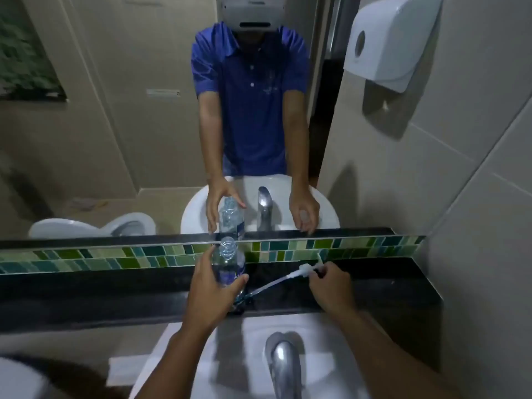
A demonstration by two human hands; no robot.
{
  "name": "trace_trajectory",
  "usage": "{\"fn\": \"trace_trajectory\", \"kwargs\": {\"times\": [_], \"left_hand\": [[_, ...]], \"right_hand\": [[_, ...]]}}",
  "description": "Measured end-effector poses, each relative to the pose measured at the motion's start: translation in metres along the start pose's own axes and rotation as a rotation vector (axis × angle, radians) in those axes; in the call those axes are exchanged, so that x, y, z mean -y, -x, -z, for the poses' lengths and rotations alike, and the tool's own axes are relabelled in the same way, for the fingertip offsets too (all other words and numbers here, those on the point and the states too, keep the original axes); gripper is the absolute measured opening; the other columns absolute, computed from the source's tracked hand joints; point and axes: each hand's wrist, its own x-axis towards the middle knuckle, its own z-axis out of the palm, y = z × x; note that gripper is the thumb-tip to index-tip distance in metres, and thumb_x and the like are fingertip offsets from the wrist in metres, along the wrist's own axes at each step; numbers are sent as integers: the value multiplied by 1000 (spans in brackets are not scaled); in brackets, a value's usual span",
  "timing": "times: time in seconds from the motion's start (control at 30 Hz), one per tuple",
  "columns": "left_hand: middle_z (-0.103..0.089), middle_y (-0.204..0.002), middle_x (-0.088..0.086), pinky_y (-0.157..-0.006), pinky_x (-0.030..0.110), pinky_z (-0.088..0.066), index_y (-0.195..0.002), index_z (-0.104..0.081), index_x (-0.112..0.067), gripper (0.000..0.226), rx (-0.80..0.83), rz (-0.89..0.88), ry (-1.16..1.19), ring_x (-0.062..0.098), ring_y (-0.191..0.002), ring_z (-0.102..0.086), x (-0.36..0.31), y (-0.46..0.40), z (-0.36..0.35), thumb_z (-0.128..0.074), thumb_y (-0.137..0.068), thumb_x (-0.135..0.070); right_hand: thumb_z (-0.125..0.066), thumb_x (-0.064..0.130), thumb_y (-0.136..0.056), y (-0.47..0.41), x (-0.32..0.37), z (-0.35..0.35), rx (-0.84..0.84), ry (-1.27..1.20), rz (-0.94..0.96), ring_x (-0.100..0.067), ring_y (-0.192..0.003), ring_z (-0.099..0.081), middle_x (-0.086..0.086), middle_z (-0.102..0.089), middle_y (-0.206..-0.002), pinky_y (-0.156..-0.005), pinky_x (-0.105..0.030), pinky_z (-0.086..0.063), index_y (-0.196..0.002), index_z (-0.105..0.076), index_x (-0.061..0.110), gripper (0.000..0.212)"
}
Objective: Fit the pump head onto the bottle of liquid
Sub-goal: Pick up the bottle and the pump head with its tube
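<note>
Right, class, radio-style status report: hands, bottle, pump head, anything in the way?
Left hand gripping the bottle, upright on the black ledge, neck open. Right hand holding the pump head, tube trailing toward the bottle's base. Nothing blocking the neck.

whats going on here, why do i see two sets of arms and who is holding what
There is no machine here: one picture, from a camera worn on a person's head, looking down at their own two bare hands. The second set of arms above is their reflection in the wall mirror.

The left hand grips a clear plastic bottle with no cap, standing on the dark stone ledge behind the white sink. The right hand pinches a white pump head in its fingers; its long thin tube slants down towards the bottle's base, so the pump is not yet fitted. A metal tap sits in front, and a white paper dispenser hangs on the wall.
</note>
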Motion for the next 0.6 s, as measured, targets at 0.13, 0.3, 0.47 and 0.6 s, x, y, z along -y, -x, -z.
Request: {"fn": "trace_trajectory", "kwargs": {"times": [0.13,0.3,0.47,0.6], "left_hand": [[-58,-134,-3,-96,42,-51,-137,-40,-31,76,-13,8,133,15,-116,-58,18,-21,-20,-82,-73,-33],[-60,-130,-6,-97,40,-52,-134,-43,-35,75,-31,-12,143,11,-113,-60,23,-28,-36,-82,-70,-40],[-61,-128,-10,-98,41,-52,-132,-44,-37,74,-31,-10,142,8,-114,-60,23,-31,-37,-83,-70,-40],[-61,-127,-12,-97,40,-53,-131,-44,-40,72,1,-9,142,5,-112,-60,19,-27,-33,-83,-71,-40]], "right_hand": [[-62,34,-92,-28,2,-15,-43,-64,9,-33,-96,-66,-14,-72,-103,-82,-35,-51,-104,-70,14,25],[-64,38,-90,-44,1,-30,-24,-18,5,-33,-99,-69,-12,-76,-105,-80,-25,-45,-102,-78,18,28],[-64,33,-87,-47,-2,-35,-61,-75,-34,-32,-94,-69,-12,-76,-98,-78,-29,-49,-94,-79,16,23],[-63,25,-85,-37,-1,-29,-144,-187,-61,-34,-85,-69,-13,-75,-87,-73,-32,-51,-92,-79,17,19]]}}
